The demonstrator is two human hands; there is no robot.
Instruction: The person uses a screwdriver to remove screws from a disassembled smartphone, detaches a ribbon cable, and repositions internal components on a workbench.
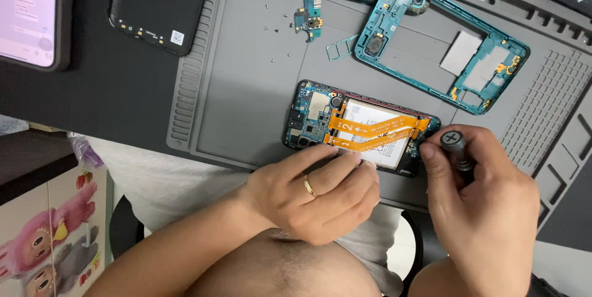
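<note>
Left hand (317,195): fingers pressed flat on the opened phone (361,127); should pin it.
Right hand (484,201): closed around the screwdriver (455,148); best kept upright at the phone's end.

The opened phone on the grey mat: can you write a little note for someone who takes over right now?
Left hand: rests on the near edge of the opened phone, steadying it.
Right hand: grips a screwdriver, tip hidden at the phone's right end.
Teal frame, small circuit board and loose screws lie on the grey mat; black back cover lies left of it.
Done: cover and frame off.
Left: orange ribbon cables and battery still in place.
</note>
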